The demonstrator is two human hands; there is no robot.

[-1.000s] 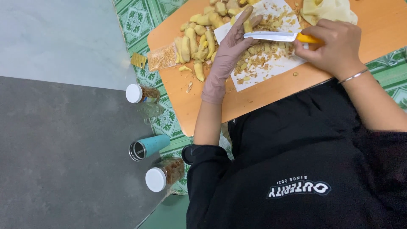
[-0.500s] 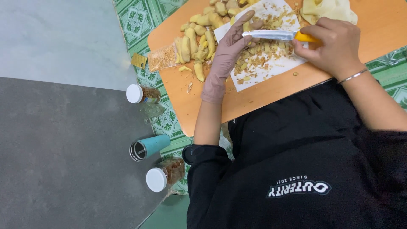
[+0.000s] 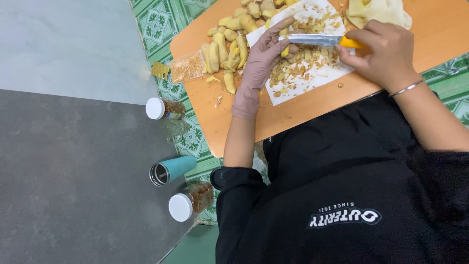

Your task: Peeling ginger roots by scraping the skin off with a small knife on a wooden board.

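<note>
1. As seen from above, an orange board (image 3: 312, 105) is laid on a green patterned mat (image 3: 161, 19). A white paper sheet (image 3: 303, 90) w/ peel scraps is spread on it.
2. A pile of peeled root pcs (image 3: 227, 41) is heaped on the board, left of the sheet.
3. L hand (image 3: 261, 61), gloved, is curled round a small root pc (image 3: 285, 50), which is pinched over the sheet.
4. R hand (image 3: 383, 54) is closed on a yellow-handled knife (image 3: 317, 40). The blade is laid against that pc.

- Cream cloth (image 3: 381, 12) at twelve o'clock, top sliced off by the frame.
- Knife (image 3: 317, 40) handle mostly buried inside the right hand (image 3: 381, 56).
- Peeled pile (image 3: 234, 34) runs out past the upper edge.
</note>
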